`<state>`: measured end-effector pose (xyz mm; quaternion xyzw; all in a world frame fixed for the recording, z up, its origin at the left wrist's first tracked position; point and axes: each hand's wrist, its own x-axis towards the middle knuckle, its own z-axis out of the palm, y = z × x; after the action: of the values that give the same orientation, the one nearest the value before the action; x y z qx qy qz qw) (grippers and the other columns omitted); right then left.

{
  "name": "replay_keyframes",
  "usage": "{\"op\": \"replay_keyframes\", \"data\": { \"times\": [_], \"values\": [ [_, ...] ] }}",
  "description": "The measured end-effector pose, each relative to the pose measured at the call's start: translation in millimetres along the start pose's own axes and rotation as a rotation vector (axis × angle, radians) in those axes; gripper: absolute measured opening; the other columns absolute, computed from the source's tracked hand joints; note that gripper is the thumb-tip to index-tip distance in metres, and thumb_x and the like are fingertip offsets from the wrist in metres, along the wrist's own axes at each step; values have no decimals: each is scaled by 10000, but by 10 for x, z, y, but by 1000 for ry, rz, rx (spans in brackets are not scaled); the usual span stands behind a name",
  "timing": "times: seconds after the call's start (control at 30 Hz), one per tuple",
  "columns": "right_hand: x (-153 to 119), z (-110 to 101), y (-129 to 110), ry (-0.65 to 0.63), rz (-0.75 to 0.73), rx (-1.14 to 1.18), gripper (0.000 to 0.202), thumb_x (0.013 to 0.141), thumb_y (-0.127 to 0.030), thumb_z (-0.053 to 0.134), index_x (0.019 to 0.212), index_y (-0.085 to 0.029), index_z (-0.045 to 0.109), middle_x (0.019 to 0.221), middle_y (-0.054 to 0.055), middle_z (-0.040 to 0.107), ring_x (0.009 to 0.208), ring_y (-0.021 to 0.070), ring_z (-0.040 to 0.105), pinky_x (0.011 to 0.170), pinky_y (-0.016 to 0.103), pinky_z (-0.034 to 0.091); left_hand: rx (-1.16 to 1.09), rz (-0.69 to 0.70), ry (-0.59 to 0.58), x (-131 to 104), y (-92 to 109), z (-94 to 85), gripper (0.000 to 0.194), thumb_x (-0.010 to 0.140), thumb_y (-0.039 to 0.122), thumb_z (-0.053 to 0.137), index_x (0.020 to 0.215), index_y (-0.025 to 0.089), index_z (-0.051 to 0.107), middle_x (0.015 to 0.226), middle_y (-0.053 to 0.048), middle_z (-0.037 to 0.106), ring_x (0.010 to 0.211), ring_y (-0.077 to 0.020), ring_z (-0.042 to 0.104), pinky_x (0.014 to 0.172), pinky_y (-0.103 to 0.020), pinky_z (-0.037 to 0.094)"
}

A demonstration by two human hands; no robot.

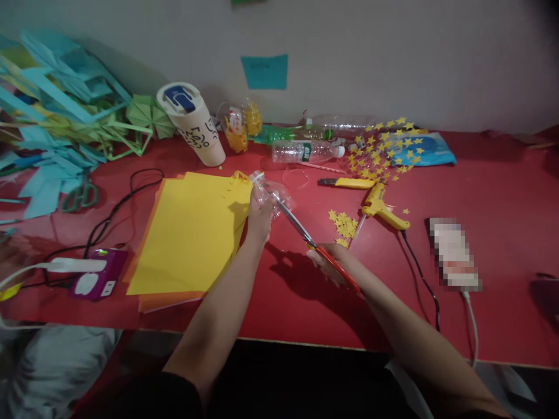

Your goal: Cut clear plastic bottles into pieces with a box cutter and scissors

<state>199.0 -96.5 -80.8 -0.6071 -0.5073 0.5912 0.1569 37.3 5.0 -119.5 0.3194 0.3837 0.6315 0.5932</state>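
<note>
The left grip [259, 216] is closed around a clear plastic piece [283, 192], just off the far right corner of the yellow paper [187, 233]. The right grip [329, 261] holds scissors [308, 238], to the right of the paper. Their blades meet the plastic, but I cannot tell how far in they go. The paper lies on a red surface [502, 203]. Behind the paper stands a white cup [201, 134]. Its lid [181, 99] is on and hides what is inside. Past the paper's far right corner, a small clear pot [236, 131] has yellow stuff in it. Farther right of the paper, a see-through bottle [305, 152] lies on its side with its white cap on. Little yellow stars [344, 225] lie heaped to the paper's right.
</note>
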Motion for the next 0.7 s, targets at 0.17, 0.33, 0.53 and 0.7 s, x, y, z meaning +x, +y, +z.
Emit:
{"op": "replay_keyframes", "data": {
  "times": [0.17,0.33,0.53,0.7],
  "values": [
    [-6,4,-11,11,-6,28,507,780,-671,635,629,-223,451,435,-87,403,326,66,394,369,212,336,44,-21,-20,16,-2,-36,427,681,429,816,959,272,533,803,22,617,670,-136,616,658,-297,532],
    [34,15,50,-47,-85,45,552,761,-756,557,640,-230,444,412,-89,401,307,76,400,358,216,320,47,-26,-60,52,-67,-69,449,687,381,806,1026,267,535,888,3,609,848,-171,646,791,-336,526],
    [58,-5,88,-38,-119,-7,573,767,-787,504,648,-229,445,431,-83,417,327,80,414,389,225,335,19,-27,-98,60,-148,-78,426,663,338,834,996,272,577,903,26,622,853,-131,641,834,-311,509],
    [14,-13,41,-31,-70,25,514,808,-711,547,666,-226,454,443,-85,420,336,76,404,383,214,329,9,-41,-85,65,-163,-94,433,655,336,846,1005,280,598,909,26,659,861,-134,661,841,-317,531]
  ]
}}
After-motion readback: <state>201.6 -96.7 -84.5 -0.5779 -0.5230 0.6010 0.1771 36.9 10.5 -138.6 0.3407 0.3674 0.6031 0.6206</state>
